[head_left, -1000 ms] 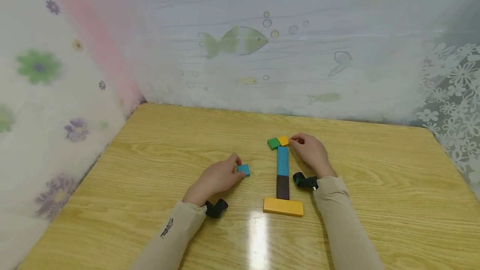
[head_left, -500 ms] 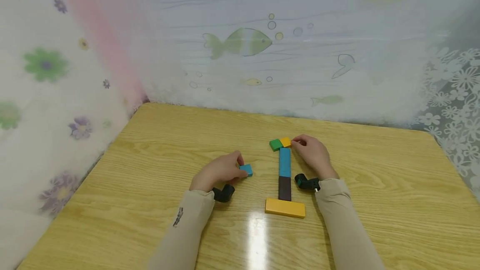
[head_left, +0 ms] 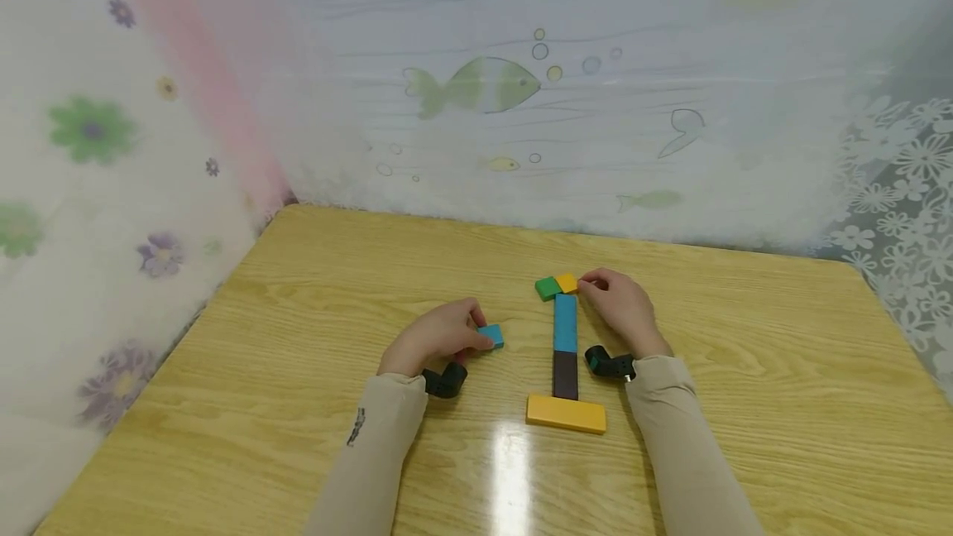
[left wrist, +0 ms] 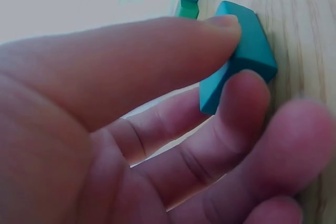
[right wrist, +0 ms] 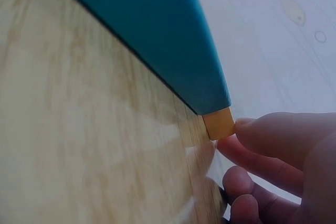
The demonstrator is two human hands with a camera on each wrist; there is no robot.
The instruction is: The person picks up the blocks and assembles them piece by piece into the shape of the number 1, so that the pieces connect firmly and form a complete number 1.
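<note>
My left hand (head_left: 435, 337) pinches a small blue square block (head_left: 491, 335) left of the row of blocks. In the left wrist view the thumb lies on one face of this blue block (left wrist: 254, 38), with fingertips against the lower side. At the far end of the row, thumb and index finger of my right hand (head_left: 621, 313) pinch the right corner of a small yellow square block (head_left: 567, 283). That yellow block (right wrist: 219, 124) shows beyond the long blue block's end in the right wrist view. A green square block (head_left: 547, 288) sits against its left side.
A long blue block (head_left: 566, 323) and a dark brown block (head_left: 566, 375) lie end to end. Across their near end lies a long yellow block (head_left: 566, 413). The wooden table (head_left: 298, 288) meets a patterned curtain (head_left: 462, 180) at the back.
My left wrist has turned and shifted a little right, and the thumb now overlaps the small blue block more, which has edged slightly right. The right hand stays at the yellow square block.
</note>
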